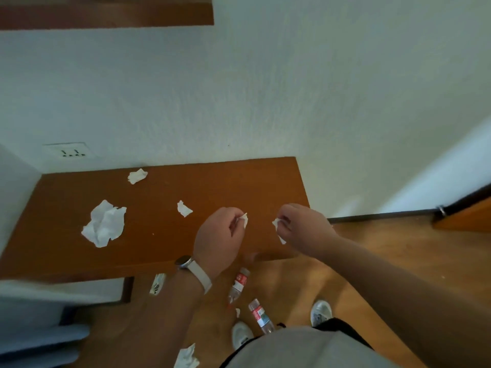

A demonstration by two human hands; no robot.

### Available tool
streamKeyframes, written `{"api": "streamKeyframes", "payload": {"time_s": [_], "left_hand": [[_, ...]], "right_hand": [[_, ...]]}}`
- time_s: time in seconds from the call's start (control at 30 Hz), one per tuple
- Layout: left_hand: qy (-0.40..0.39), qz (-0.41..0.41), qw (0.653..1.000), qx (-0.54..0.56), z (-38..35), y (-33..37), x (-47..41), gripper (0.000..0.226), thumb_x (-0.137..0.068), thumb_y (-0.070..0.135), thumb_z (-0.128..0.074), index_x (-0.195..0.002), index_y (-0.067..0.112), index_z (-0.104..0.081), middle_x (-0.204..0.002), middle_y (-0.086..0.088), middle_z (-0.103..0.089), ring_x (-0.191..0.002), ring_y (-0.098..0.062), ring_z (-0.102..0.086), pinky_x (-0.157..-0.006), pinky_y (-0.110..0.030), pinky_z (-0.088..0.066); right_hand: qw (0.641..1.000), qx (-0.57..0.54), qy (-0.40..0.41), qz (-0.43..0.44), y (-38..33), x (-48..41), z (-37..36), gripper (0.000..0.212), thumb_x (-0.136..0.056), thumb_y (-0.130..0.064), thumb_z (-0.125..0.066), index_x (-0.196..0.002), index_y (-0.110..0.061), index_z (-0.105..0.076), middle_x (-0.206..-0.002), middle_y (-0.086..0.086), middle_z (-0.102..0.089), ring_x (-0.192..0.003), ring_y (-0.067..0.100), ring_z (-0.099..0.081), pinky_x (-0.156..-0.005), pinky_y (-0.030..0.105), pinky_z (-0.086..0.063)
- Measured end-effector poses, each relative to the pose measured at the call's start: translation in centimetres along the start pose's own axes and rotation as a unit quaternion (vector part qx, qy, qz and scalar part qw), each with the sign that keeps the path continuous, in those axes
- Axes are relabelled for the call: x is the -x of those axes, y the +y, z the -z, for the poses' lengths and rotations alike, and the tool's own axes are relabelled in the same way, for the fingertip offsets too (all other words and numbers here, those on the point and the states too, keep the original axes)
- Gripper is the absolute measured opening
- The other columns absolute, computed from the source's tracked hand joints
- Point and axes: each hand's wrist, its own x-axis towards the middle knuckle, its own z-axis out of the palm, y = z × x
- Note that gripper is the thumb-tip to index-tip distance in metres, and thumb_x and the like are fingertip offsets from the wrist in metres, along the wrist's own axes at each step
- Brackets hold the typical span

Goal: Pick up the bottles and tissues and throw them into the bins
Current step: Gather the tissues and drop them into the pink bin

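My left hand [221, 235] hovers over the right part of the brown table [164, 235], closed on a small white tissue [245, 219]. My right hand [303, 227] is beside it, pinching another crumpled tissue [277, 227] that hangs down. Three more tissues lie on the table: a large one [105, 223] at the left, a small one [137, 176] near the wall and one [184, 208] in the middle. Two clear bottles with red labels [239, 284] [260, 316] lie on the wooden floor by my feet. Another tissue [187, 358] lies on the floor at the bottom.
A white wall with a socket [70, 152] stands behind the table. A wooden shelf [106, 14] hangs top left. A patterned scrap [157, 285] lies under the table edge. Blue-grey fabric [39, 328] fills the lower left. No bin is in view.
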Motion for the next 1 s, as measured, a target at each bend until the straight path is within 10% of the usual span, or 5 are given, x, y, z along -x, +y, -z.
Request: {"api": "streamKeyframes", "payload": {"time_s": [0.37, 1.0], "left_hand": [[-0.055, -0.050, 0.997, -0.005, -5.8, 9.7, -1.2, 0.009, -0.096, 0.034, -0.051, -0.101, 0.032, -0.059, -0.088, 0.016, -0.057, -0.077, -0.004, -0.055, -0.060, -0.005, -0.034], [-0.182, -0.287, 0.940, 0.036, -30.9, 46.2, 0.2, 0.008, -0.092, 0.024, -0.059, -0.087, 0.030, -0.061, -0.080, 0.016, -0.058, -0.075, -0.003, -0.055, -0.066, -0.019, -0.041]], "right_hand": [[0.994, -0.039, 0.073, -0.072, 9.8, 7.7, 4.9, 0.010, -0.094, -0.029, -0.050, -0.087, -0.024, -0.054, -0.077, -0.010, -0.053, -0.067, 0.007, -0.051, -0.056, 0.022, -0.035], [0.913, -0.133, 0.229, -0.309, 39.8, 36.1, 13.9, 0.011, -0.092, -0.023, -0.052, -0.081, -0.021, -0.050, -0.072, -0.010, -0.047, -0.068, 0.014, -0.048, -0.060, 0.032, -0.040]]}}
